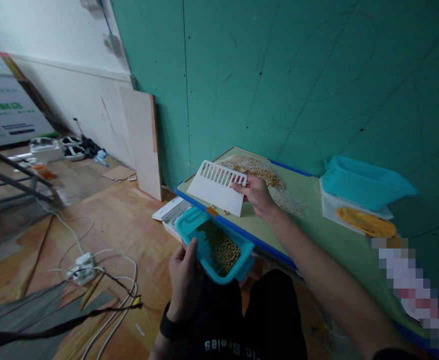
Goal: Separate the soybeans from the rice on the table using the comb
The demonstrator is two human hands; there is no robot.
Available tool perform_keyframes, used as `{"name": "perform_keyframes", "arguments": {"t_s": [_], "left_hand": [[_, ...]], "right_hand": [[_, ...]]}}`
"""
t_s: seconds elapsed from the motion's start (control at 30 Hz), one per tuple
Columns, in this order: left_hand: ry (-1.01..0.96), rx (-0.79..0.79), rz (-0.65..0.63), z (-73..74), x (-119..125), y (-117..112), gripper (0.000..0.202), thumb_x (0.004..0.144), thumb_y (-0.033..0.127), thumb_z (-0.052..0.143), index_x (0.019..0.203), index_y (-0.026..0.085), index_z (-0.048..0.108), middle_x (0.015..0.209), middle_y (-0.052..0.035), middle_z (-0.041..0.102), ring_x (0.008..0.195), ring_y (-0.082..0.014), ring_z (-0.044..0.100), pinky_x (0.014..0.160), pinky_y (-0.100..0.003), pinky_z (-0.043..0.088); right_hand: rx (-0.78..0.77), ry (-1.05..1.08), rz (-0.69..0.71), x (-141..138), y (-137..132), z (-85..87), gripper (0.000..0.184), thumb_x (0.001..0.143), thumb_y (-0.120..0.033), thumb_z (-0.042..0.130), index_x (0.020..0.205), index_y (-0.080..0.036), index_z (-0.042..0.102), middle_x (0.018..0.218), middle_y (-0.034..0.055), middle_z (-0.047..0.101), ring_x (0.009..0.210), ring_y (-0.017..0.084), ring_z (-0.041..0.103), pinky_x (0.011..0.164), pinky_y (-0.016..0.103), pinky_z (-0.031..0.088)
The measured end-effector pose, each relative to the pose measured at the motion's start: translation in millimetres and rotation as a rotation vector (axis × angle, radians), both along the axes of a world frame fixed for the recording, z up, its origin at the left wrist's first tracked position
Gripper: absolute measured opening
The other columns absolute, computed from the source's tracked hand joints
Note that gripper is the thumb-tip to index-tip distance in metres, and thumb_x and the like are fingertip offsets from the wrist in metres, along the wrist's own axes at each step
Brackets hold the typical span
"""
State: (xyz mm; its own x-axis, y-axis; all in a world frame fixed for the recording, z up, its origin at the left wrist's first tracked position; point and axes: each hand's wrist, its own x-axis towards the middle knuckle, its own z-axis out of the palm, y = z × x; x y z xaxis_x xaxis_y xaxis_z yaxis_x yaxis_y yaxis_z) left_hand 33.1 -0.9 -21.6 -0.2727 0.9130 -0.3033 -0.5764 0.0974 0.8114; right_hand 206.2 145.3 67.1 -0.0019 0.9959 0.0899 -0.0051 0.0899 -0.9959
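Note:
My left hand (184,275) grips the near left rim of a turquoise plastic basin (184,225), thumb on top. Inside it lie small green beans (211,235) and round tan beans (227,252). The basin is held just below the front edge of a pale green table (313,240) with blue edging. My right hand (255,195) is closed on the right end of a white scraper (217,195) with a row of slots. The scraper is tilted above the table's edge by the basin. A few tan beans (226,212) lie by its lower edge.
Behind the scraper spreads a pile of mixed beans and pale grains (260,172). At the table's right are another turquoise basin (365,182) and a yellow item (365,222) on a white tray. A green wall (219,75) stands behind. Cables and a power strip (82,270) lie on the floor.

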Motion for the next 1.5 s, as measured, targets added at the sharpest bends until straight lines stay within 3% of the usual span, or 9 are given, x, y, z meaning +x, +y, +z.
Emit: {"name": "perform_keyframes", "arguments": {"t_s": [0.27, 0.5, 0.83, 1.0, 1.23, 1.5], "left_hand": [[0.034, -0.007, 0.021, 1.6, -0.1, -0.5, 0.028, 0.070, 0.044, 0.080, 0.069, 0.021, 0.063, 0.044, 0.0074, 0.046, 0.037, -0.0103, 0.038, 0.037, -0.023, 0.029], [0.016, -0.013, 0.011, -0.3, -0.6, 0.5, 0.036, 0.070, 0.046, 0.081, 0.063, 0.022, 0.055, 0.041, 0.0084, 0.044, 0.035, -0.0098, 0.038, 0.036, -0.022, 0.029], [-0.014, 0.010, 0.016, 0.5, 0.2, -1.3, 0.030, 0.075, 0.043, 0.079, 0.067, 0.021, 0.060, 0.043, 0.0084, 0.045, 0.037, -0.0095, 0.039, 0.038, -0.021, 0.031], [0.001, 0.000, 0.003, 1.9, -0.3, -2.4, 0.030, 0.075, 0.043, 0.079, 0.068, 0.020, 0.060, 0.044, 0.0081, 0.046, 0.038, -0.0094, 0.040, 0.039, -0.021, 0.030], [0.043, 0.006, -0.001, 0.8, 0.7, -1.0, 0.030, 0.075, 0.044, 0.077, 0.068, 0.021, 0.059, 0.045, 0.0081, 0.045, 0.037, -0.0098, 0.039, 0.038, -0.022, 0.030], [0.098, -0.024, 0.015, 1.0, 1.2, -2.0, 0.036, 0.070, 0.044, 0.077, 0.059, 0.022, 0.050, 0.045, 0.0081, 0.041, 0.037, -0.0093, 0.037, 0.037, -0.022, 0.028]], "right_hand": [[-0.001, -0.019, 0.013, 0.6, -0.5, -1.9, 0.040, 0.055, -0.039, 0.085, 0.087, -0.018, 0.072, 0.087, 0.0075, 0.076, 0.074, 0.022, 0.070, 0.059, 0.034, 0.057], [-0.016, 0.010, 0.025, -2.5, -3.0, -5.0, 0.038, 0.056, -0.038, 0.084, 0.086, -0.019, 0.071, 0.086, 0.0068, 0.076, 0.072, 0.022, 0.070, 0.060, 0.035, 0.057], [-0.040, 0.047, -0.001, -6.4, -12.0, -0.6, 0.036, 0.056, -0.036, 0.084, 0.085, -0.018, 0.070, 0.082, 0.0060, 0.075, 0.067, 0.020, 0.068, 0.057, 0.033, 0.056], [0.105, 0.029, -0.108, 0.4, -10.6, 4.2, 0.038, 0.060, -0.038, 0.082, 0.089, -0.017, 0.071, 0.084, 0.0060, 0.075, 0.070, 0.021, 0.069, 0.060, 0.034, 0.057], [0.251, -0.131, -0.014, -8.7, -12.6, -9.5, 0.030, 0.068, -0.037, 0.077, 0.090, -0.017, 0.073, 0.088, 0.0066, 0.076, 0.076, 0.021, 0.070, 0.069, 0.035, 0.056], [0.191, -0.151, -0.089, 22.6, 14.4, -8.8, 0.029, 0.062, -0.035, 0.076, 0.082, -0.015, 0.071, 0.078, 0.0058, 0.074, 0.067, 0.018, 0.066, 0.060, 0.030, 0.051]]}}
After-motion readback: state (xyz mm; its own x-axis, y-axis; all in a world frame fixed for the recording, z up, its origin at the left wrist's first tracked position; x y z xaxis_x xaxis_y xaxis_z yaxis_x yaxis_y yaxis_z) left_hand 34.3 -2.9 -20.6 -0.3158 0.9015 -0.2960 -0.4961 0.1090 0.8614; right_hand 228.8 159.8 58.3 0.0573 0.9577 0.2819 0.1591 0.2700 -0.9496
